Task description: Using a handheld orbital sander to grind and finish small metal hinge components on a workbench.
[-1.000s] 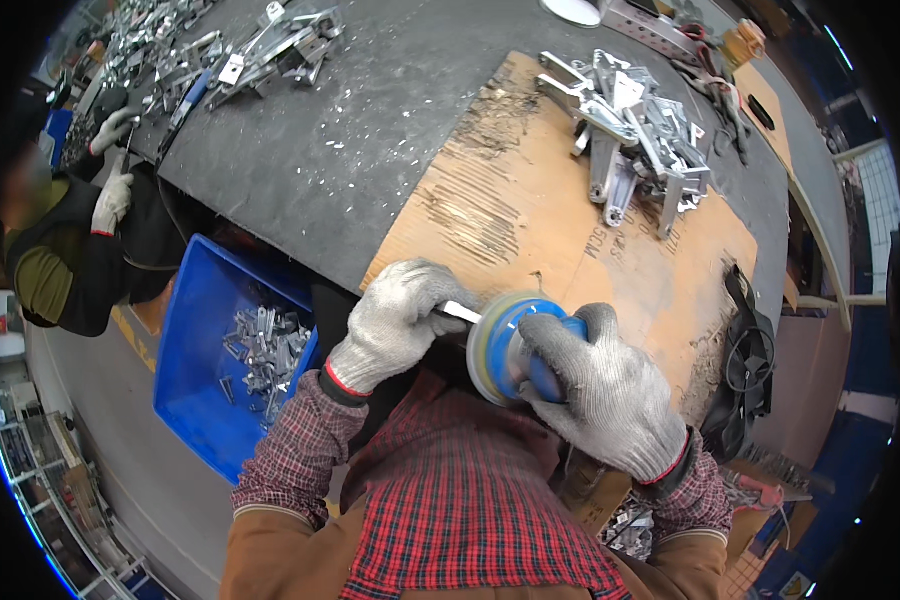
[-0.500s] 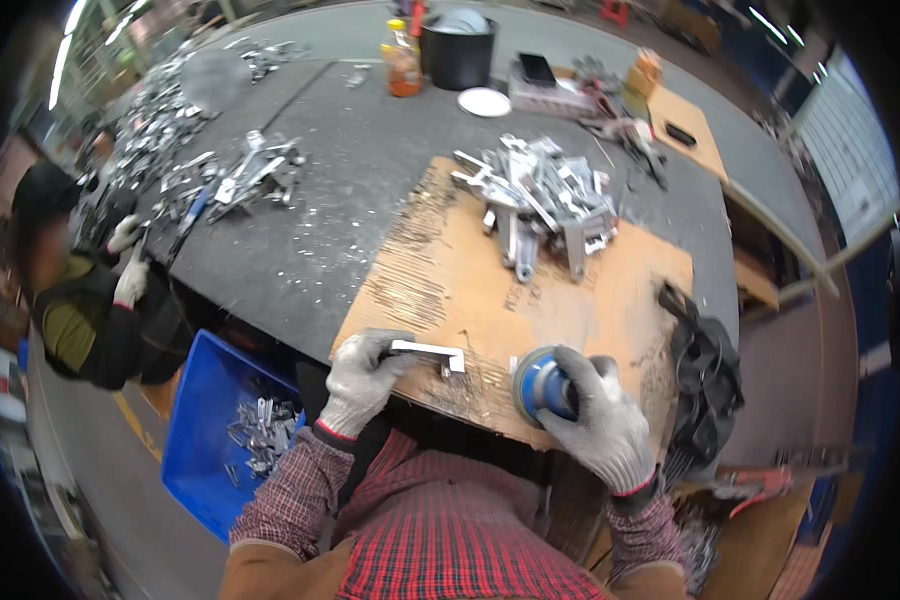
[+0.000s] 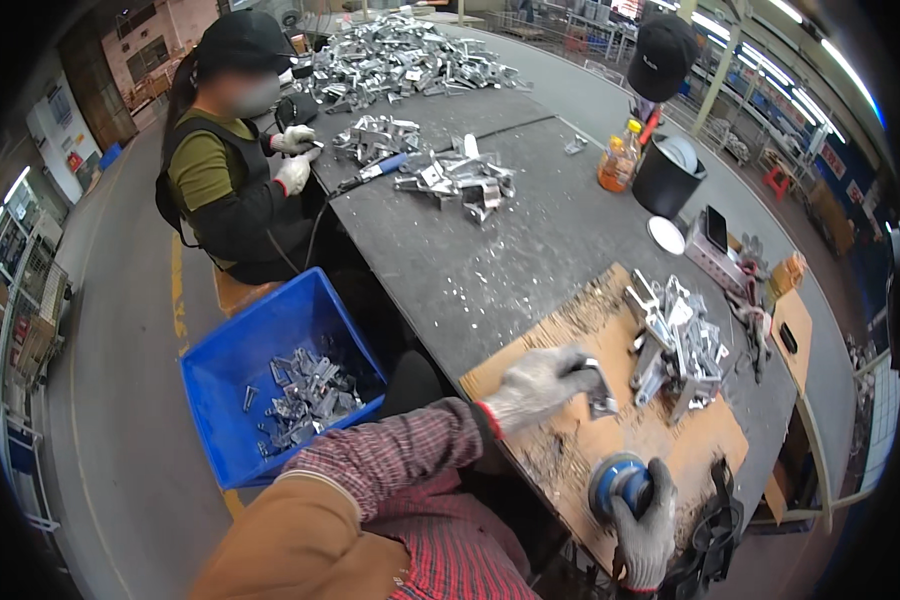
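My left hand [image 3: 542, 388], in a grey-white knit glove, pinches a silvery metal bracket [image 3: 600, 390] above the cardboard sheet [image 3: 570, 325]. Motion blurs that hand slightly. My right hand [image 3: 646, 535], gloved too, is wrapped over a round blue power sander [image 3: 618, 482] near the cardboard's front edge. The sander and the bracket are apart. Just beyond the bracket, a heap of similar metal brackets [image 3: 678, 345] rests on the cardboard.
A blue bin [image 3: 205, 400] with metal parts stands left of the table [image 3: 450, 270]. Across the left corner sits a co-worker [image 3: 220, 170] with gloved hands. More parts [image 3: 410, 60], bottles [image 3: 618, 160], a black bucket [image 3: 665, 180] and a dark strap bundle [image 3: 715, 530] lie around.
My view has swung left, bringing the blue bin and co-worker further in. My left hand has carried the bracket forward, closer to the heap. My right hand keeps hold of the sander.
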Demonstrator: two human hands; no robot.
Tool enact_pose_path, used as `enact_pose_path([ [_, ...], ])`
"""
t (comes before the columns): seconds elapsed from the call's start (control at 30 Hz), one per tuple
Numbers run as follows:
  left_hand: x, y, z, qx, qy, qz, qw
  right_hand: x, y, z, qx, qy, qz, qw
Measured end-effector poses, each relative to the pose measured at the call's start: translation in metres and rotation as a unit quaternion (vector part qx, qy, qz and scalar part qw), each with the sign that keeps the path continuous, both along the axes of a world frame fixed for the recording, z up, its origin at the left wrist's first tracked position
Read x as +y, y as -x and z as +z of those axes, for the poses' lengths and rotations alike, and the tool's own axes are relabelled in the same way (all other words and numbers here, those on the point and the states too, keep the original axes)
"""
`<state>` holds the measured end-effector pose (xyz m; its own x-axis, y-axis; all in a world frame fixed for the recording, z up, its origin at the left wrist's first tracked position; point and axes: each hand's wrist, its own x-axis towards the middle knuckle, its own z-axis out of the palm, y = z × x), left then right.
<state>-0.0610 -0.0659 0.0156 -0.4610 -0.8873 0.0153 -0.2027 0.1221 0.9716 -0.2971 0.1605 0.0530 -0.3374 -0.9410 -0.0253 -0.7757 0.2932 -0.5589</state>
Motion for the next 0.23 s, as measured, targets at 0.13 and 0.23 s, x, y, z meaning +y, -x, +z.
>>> enact_pose_path([
  [0.13,-0.032,0.039,0.021,0.070,-0.027,-0.013,0.997,-0.010,0.012,-0.003,-0.060,-0.014,0.037,0.997],
  [0.23,-0.056,0.075,0.025,0.201,-0.117,-0.061,0.971,-0.021,-0.006,0.016,-0.003,-0.094,-0.044,0.995],
])
